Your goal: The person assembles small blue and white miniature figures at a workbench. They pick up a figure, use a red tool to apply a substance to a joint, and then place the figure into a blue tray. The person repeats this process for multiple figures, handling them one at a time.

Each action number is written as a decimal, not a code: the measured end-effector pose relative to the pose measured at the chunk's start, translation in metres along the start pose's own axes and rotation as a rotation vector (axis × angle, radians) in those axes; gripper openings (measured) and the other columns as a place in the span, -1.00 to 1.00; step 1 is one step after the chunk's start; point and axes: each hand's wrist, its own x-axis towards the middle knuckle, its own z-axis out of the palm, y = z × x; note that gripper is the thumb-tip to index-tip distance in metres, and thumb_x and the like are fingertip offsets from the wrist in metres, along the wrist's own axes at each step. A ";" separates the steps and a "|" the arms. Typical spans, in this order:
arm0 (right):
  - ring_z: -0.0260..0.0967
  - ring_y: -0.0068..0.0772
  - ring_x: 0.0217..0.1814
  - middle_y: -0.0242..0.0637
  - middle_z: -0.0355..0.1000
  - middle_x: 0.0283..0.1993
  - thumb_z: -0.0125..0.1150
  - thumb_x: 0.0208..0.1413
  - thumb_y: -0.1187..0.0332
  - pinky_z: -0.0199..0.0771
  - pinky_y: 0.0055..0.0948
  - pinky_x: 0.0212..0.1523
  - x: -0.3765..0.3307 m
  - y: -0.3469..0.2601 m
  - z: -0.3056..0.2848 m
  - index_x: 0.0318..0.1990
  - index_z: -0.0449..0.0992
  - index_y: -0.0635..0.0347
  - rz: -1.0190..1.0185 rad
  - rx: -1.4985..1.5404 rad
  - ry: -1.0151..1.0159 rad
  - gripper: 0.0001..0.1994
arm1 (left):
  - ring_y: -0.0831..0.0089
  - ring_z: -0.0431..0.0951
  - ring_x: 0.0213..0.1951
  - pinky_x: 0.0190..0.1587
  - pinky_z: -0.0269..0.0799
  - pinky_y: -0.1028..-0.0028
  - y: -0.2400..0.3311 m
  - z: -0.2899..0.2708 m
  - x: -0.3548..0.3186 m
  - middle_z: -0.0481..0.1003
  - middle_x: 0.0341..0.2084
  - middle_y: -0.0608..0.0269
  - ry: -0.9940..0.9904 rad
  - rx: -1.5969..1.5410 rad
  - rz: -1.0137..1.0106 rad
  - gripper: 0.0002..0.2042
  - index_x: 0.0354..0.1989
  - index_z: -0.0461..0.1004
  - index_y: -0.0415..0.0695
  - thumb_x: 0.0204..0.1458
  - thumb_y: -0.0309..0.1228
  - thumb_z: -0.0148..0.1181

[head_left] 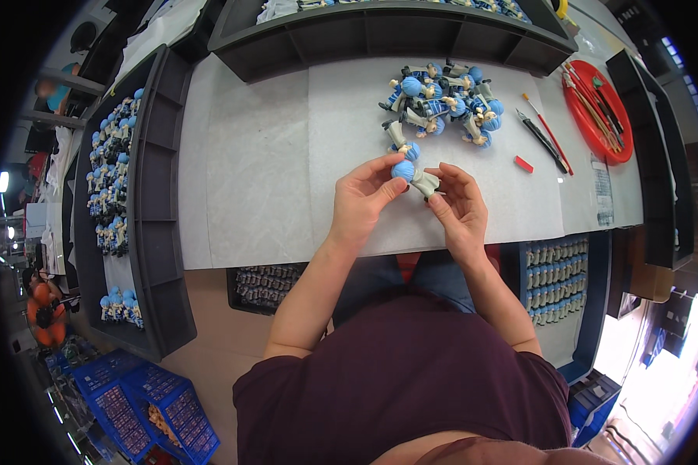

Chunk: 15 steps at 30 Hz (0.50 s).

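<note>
My left hand (362, 200) and my right hand (457, 205) meet over the white table (271, 170), both gripping one small figurine (412, 177) with a blue round head and a pale grey body. The left fingers pinch the blue head, the right fingers hold the body end. Just beyond the hands lies a pile of several similar blue-headed figurines (442, 102), one of them (402, 141) lying apart and closest to my fingers.
A dark tray of standing figurines (115, 174) runs along the left. A red round dish with brushes (599, 111), a loose brush (547, 132), a dark tool (541, 139) and a small red block (523, 163) lie right. More trays of parts (554, 279) (267, 285) sit below the table edge.
</note>
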 end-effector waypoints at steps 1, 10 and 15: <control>0.27 -0.43 0.01 -0.11 0.25 0.06 0.07 0.08 0.55 0.35 -0.49 -0.06 0.000 0.000 0.000 0.12 0.16 0.32 0.007 0.005 -0.001 -0.57 | 0.50 0.46 -0.18 -0.12 0.47 0.50 -0.001 -0.001 0.000 0.48 -0.21 0.19 0.003 0.001 -0.002 -0.68 -0.06 0.40 -0.28 -0.05 -0.60 0.18; 0.24 -0.38 0.07 -0.09 0.23 0.11 0.02 0.11 0.54 0.33 -0.47 -0.03 0.001 -0.003 0.000 0.12 0.15 0.29 0.055 0.040 0.003 -0.60 | 0.50 0.46 -0.17 -0.12 0.45 0.52 -0.003 -0.001 0.000 0.47 -0.21 0.20 -0.007 0.031 0.029 -0.65 -0.06 0.40 -0.29 -0.09 -0.64 0.21; 0.23 -0.39 0.09 -0.12 0.22 0.12 0.00 0.09 0.58 0.32 -0.47 -0.02 0.001 -0.001 0.000 0.12 0.16 0.29 0.026 -0.011 0.002 -0.59 | 0.48 0.43 -0.10 -0.03 0.38 0.53 0.000 0.001 -0.002 0.45 -0.16 0.17 -0.018 0.021 0.017 -0.61 -0.03 0.37 -0.31 -0.11 -0.70 0.17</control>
